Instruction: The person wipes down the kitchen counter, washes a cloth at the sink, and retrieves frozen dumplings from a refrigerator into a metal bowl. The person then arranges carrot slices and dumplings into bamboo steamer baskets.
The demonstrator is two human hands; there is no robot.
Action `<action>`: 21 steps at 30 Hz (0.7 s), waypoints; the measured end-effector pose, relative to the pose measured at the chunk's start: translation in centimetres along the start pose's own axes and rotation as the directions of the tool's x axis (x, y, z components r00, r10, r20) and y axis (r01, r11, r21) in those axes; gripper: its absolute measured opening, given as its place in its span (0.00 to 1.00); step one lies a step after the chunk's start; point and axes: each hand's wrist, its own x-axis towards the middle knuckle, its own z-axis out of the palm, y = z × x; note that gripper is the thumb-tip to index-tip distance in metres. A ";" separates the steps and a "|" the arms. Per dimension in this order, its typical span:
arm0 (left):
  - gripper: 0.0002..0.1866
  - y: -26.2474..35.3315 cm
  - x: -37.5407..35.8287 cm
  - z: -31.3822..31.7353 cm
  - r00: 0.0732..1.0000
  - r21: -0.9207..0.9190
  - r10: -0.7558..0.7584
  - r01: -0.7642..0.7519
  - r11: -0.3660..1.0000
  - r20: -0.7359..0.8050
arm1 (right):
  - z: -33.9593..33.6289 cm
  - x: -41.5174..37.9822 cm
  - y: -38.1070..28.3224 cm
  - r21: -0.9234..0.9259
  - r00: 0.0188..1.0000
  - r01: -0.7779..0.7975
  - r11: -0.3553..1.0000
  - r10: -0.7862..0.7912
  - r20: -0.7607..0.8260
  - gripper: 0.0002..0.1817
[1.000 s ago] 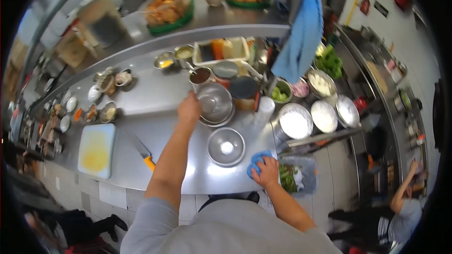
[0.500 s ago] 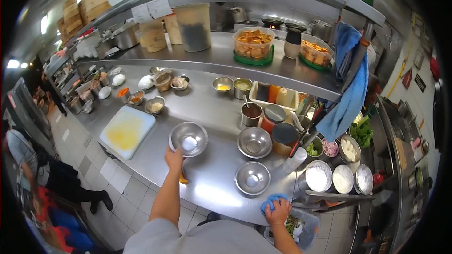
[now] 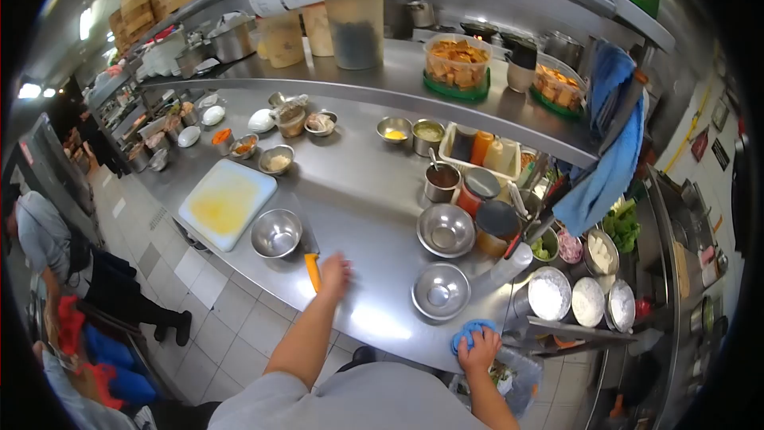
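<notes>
My left hand (image 3: 335, 277) is over the steel counter, its fingers smeared by motion. Just left of it lies a yellow-handled knife (image 3: 313, 272), the handle jutting past the counter's front edge. A steel mixing bowl (image 3: 276, 233) stands between that knife and a white cutting board (image 3: 226, 203) stained yellow. At the right front edge, my right hand (image 3: 480, 350) has its fingers closed over a bunched blue cloth (image 3: 471, 335). Two more steel bowls, a front one (image 3: 441, 291) and a rear one (image 3: 446, 230), sit left of a clear bottle (image 3: 512, 263).
Sauce jars (image 3: 481, 188) and a ladle pot (image 3: 442, 181) stand behind the right bowls. An overhead shelf (image 3: 382, 84) spans the counter. Tubs of white powder (image 3: 549, 293) are at right, a scrap bin (image 3: 517, 386) below. A person (image 3: 60, 247) is at far left.
My left hand has let go of the steel bowl, which now rests farther left beside the cutting board. That hand has moved right, past the knife handle. My right hand stays on the cloth.
</notes>
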 end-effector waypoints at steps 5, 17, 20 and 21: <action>0.36 -2.6 -13.0 14.6 0.791 0.606 -0.512 0.235 0.760 0.335 | -0.8 0.2 -0.2 -0.020 1.000 -0.007 1.000 0.007 -0.010 0.17; 0.21 -9.4 -10.1 21.6 0.840 0.360 -0.375 0.234 0.903 0.393 | -1.4 0.6 -0.2 -0.003 1.000 -0.024 1.000 0.024 -0.018 0.17; 0.21 -10.9 -8.3 21.9 0.896 0.324 -0.254 0.134 0.937 0.363 | -1.4 0.6 -0.1 0.025 1.000 -0.017 1.000 0.017 -0.020 0.16; 0.21 -11.1 -8.1 22.0 0.900 0.319 -0.248 0.132 0.939 0.358 | -1.2 0.4 -0.1 0.018 1.000 -0.019 1.000 0.019 -0.020 0.17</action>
